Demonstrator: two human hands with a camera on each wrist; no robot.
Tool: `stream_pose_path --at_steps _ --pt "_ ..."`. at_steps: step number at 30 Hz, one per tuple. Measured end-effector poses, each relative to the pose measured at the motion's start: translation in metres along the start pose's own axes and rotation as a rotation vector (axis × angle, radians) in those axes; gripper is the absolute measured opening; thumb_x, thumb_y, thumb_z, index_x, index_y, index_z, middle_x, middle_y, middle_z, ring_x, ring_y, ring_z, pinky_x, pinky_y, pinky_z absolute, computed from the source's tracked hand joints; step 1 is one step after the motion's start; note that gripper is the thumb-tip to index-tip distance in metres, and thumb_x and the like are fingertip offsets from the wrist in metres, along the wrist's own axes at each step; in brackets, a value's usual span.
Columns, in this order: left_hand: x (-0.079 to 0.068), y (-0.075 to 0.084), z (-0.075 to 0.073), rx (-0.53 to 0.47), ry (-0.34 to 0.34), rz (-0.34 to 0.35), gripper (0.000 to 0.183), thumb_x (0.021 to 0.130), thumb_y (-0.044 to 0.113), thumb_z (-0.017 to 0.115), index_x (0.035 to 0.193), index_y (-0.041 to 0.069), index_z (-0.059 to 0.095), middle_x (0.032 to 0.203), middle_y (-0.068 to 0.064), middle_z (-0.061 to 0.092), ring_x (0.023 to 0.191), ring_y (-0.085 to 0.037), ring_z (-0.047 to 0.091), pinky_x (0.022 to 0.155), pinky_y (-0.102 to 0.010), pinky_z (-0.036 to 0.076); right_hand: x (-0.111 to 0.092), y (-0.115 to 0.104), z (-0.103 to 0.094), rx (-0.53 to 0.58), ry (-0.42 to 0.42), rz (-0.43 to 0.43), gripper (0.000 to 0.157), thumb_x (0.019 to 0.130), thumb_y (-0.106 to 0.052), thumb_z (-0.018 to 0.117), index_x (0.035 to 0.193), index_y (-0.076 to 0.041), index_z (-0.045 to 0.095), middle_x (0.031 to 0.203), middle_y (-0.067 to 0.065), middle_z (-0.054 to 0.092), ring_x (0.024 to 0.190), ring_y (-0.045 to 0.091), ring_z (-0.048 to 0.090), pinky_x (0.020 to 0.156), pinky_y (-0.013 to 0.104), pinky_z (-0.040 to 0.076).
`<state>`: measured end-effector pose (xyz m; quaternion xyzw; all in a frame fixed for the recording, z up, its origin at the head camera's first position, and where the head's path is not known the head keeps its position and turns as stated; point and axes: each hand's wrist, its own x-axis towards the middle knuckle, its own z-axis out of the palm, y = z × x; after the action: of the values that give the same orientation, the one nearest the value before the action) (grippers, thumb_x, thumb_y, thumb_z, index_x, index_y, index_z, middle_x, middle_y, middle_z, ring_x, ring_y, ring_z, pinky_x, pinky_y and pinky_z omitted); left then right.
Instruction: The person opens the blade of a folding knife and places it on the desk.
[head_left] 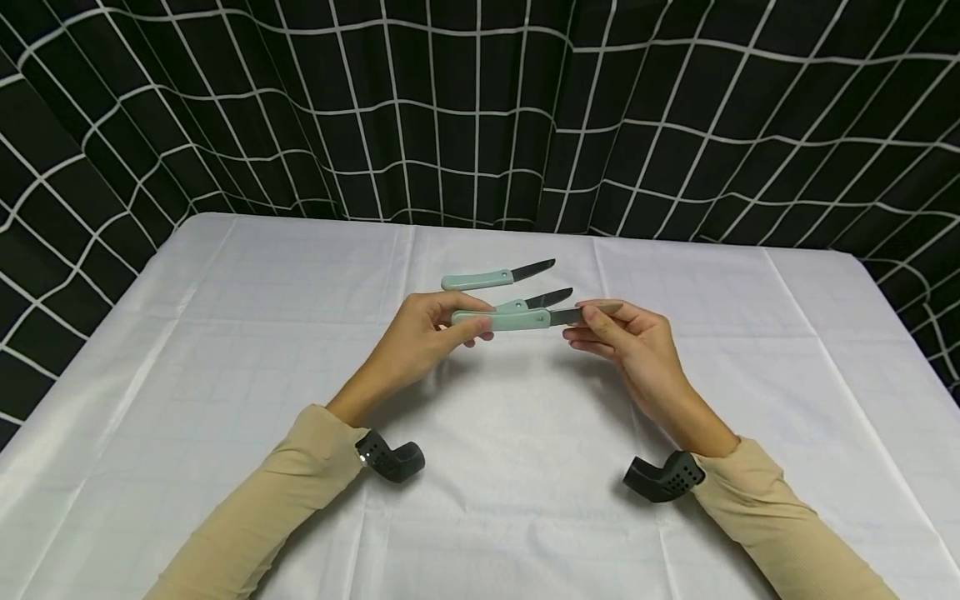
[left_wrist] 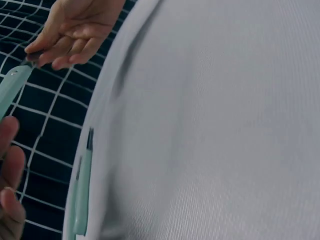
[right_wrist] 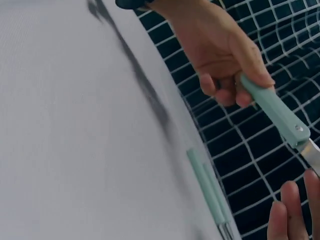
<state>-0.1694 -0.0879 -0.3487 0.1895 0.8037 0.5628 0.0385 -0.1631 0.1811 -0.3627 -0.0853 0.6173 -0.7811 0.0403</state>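
Observation:
A folding knife with a pale green handle is held up between both hands, its blade unfolded. My left hand pinches the handle's end between thumb and fingers. At the other side my right hand pinches the blade, covering part of it. The right wrist view shows the held handle with its rivet near the blade. Behind, two more knives of the same kind lie on the table with blades out: a far knife and a nearer knife, whose handle is partly hidden by the held one.
A white cloth with creases covers the table. Beyond its far edge hangs a black curtain with a white grid. Black wrist cameras sit at the left cuff and the right cuff.

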Motion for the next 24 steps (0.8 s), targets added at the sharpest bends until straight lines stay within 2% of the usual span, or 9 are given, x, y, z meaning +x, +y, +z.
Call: stream_pose_path --at_steps 4,8,13,16,20,24 --pt "0.000 -0.004 0.000 0.097 -0.056 -0.019 0.022 0.093 0.024 0.070 0.112 0.015 0.073 0.092 -0.001 0.076 0.080 -0.021 0.065 0.065 -0.025 0.046 0.002 0.002 -0.007 -0.075 0.051 0.038 0.009 0.095 -0.010 0.066 0.092 -0.014 0.073 0.085 -0.004 0.076 0.076 0.009 0.073 0.075 0.025 0.059" --pt "0.000 -0.006 0.000 0.177 -0.092 -0.043 0.024 0.091 0.024 0.071 0.113 0.014 0.073 0.091 -0.006 0.075 0.076 -0.016 0.064 0.067 -0.026 0.046 0.005 0.002 -0.013 -0.075 0.093 0.101 0.002 0.093 -0.010 0.069 0.094 -0.010 0.067 0.081 -0.006 0.076 0.073 0.007 0.073 0.071 0.023 0.059" --pt "-0.001 -0.007 0.002 0.202 -0.149 -0.075 0.023 0.091 0.021 0.072 0.112 0.012 0.072 0.082 -0.011 0.074 0.063 -0.025 0.063 0.055 -0.025 0.042 0.007 0.004 -0.016 -0.072 0.097 0.190 0.024 0.092 -0.011 0.071 0.104 -0.004 0.052 0.082 -0.006 0.077 0.071 0.007 0.073 0.068 0.023 0.059" --pt "-0.001 -0.009 0.004 0.236 -0.180 -0.078 0.023 0.091 0.021 0.072 0.112 0.011 0.072 0.079 -0.009 0.072 0.059 -0.023 0.062 0.052 -0.024 0.042 0.008 0.005 -0.018 -0.076 0.083 0.221 0.027 0.093 -0.012 0.069 0.107 -0.003 0.048 0.083 -0.006 0.077 0.071 0.007 0.073 0.068 0.023 0.059" --pt "-0.001 -0.011 0.006 0.307 -0.203 -0.084 0.023 0.090 0.023 0.073 0.111 0.012 0.072 0.076 -0.006 0.072 0.059 -0.013 0.059 0.059 -0.024 0.043 0.007 0.007 -0.020 -0.083 0.050 0.255 0.022 0.097 -0.012 0.063 0.112 -0.002 0.049 0.082 -0.005 0.076 0.073 0.007 0.073 0.069 0.023 0.059" --pt "-0.001 -0.013 0.007 0.398 -0.208 -0.098 0.023 0.091 0.027 0.072 0.111 0.016 0.072 0.077 0.000 0.072 0.066 -0.008 0.057 0.069 -0.025 0.043 0.007 0.010 -0.023 -0.133 0.018 0.275 0.022 0.100 -0.012 0.057 0.118 0.001 0.049 0.083 -0.006 0.075 0.075 0.006 0.073 0.069 0.021 0.058"
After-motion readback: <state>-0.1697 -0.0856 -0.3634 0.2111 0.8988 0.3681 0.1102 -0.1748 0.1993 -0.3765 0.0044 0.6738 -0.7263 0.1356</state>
